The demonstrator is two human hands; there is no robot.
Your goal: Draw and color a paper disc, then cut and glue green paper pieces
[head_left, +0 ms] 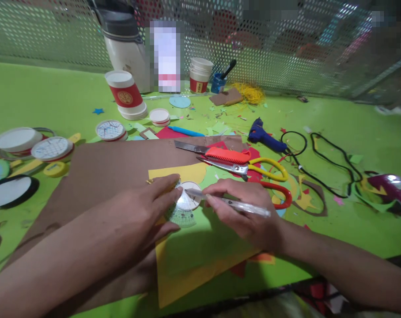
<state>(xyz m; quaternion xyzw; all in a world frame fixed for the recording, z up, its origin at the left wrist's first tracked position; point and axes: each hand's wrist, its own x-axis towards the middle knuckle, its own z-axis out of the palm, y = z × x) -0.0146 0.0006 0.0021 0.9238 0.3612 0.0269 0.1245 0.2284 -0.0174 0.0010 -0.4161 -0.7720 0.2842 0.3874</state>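
A clear pen (235, 204) is pinched in my right hand (242, 201), its tip on a small white disc (190, 201). My left hand (154, 201) is to the left, its fingers holding the disc and a clear protractor (183, 218) steady. The protractor's curved scale shows below the disc; part of it is hidden under my fingers. Beneath them lie green paper (200, 247), yellow paper (167, 282) and a brown sheet (101, 170). Beyond my right hand rest scissors (236, 168) with one yellow and one red handle, and an orange utility knife (225, 153).
A blue glue gun (266, 137) with a looping black cord lies at the right. Red-and-white paper cups (126, 95), round lids (53, 148) and a blue pen (186, 131) are spread around. A white thermos (127, 57) stands at the back by a perforated screen (286, 53). Paper scraps litter the green table.
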